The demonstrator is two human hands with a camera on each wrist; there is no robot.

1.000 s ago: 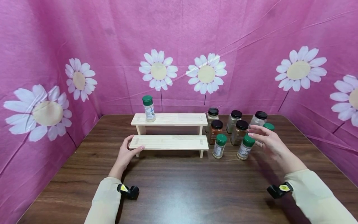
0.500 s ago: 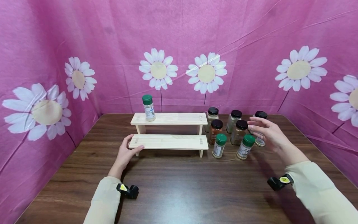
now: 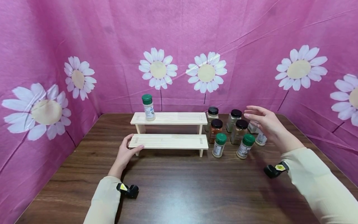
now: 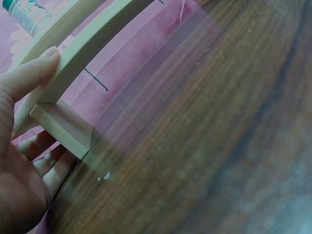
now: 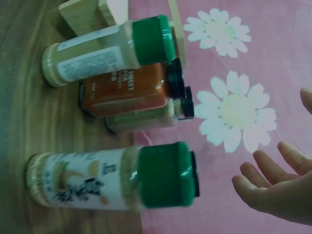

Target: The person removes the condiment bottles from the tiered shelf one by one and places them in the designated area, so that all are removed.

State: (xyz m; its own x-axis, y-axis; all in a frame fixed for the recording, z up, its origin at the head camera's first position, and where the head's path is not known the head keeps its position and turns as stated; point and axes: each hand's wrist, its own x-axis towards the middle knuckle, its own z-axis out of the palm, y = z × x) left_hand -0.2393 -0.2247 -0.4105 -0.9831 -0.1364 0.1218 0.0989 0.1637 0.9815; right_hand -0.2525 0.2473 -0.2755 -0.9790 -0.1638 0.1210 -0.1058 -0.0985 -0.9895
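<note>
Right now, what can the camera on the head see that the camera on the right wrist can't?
Only the head view shows the left hand gripping the lower step of the wooden shelf, and the green-capped jar on the upper step. Only the right wrist view shows the print on a green-capped jar's label up close. Both show the open right hand above the jars beside the shelf, holding nothing.

Your dark wooden table (image 3: pixel 179 186) carries a two-tier pine shelf (image 3: pixel 170 141), left of centre; spice jars (image 3: pixel 239 132) cluster right; one green-capped shaker (image 3: pixel 148 107) tops the shelf.
</note>
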